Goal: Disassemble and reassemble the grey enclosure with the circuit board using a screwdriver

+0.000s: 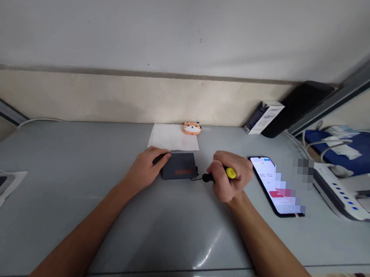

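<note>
A flat dark box (179,165) with a reddish marking lies on the grey table in front of me. My left hand (146,165) grips its left end, thumb and fingers closed on the edge. In my right hand (229,175) is a screwdriver (206,177) with a black handle and a yellow end cap, held in a closed fist. Its thin shaft points left, and the tip is at the box's lower right corner. Whether the tip sits in a screw is too small to tell. A small dark part sticks out from the box's right side.
Behind the box lie white paper (169,137) and an orange animal-faced case (191,128). A lit phone (273,187) rests right of my right hand, near a white power strip (342,191). A small carton (264,117) leans by a black cylinder (296,108) at the wall.
</note>
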The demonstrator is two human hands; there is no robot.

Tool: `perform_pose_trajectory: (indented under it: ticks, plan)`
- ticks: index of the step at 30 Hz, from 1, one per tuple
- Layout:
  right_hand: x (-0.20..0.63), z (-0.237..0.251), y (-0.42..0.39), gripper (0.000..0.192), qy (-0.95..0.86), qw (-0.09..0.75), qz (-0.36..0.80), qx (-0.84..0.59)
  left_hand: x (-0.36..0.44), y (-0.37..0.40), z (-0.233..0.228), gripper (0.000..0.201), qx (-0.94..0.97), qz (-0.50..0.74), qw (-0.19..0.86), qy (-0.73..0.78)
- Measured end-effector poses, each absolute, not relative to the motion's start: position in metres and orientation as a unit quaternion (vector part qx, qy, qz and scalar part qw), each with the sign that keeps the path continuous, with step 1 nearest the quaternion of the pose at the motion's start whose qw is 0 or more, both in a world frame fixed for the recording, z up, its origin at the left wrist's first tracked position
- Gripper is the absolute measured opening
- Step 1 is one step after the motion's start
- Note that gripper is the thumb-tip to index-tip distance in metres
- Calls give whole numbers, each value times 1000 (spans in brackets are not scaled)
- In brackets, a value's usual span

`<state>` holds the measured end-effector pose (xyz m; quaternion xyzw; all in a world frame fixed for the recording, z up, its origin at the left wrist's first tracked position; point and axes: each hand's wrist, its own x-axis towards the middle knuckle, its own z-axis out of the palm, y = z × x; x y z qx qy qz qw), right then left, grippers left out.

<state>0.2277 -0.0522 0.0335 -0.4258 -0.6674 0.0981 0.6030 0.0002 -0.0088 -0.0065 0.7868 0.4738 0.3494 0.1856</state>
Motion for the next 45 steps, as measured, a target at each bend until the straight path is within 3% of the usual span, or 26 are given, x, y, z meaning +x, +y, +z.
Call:
perform_pose_trajectory:
  ticks: [5,14,24,45]
  plan:
    - [228,28,-51,40,-653,628,60,-419,0,-7,-10,28,797,348,171,463]
    - [218,25,-51,37,-642,663,91,-375,-1,-8,-2,28,805,383,105,441]
    - [199,24,-55,35,-684,627,120,-353,-7,-11,14,22,801,425,8,422]
    - [203,26,-54,38,-674,624,99,-383,-10,-19,26,20,839,367,111,386]
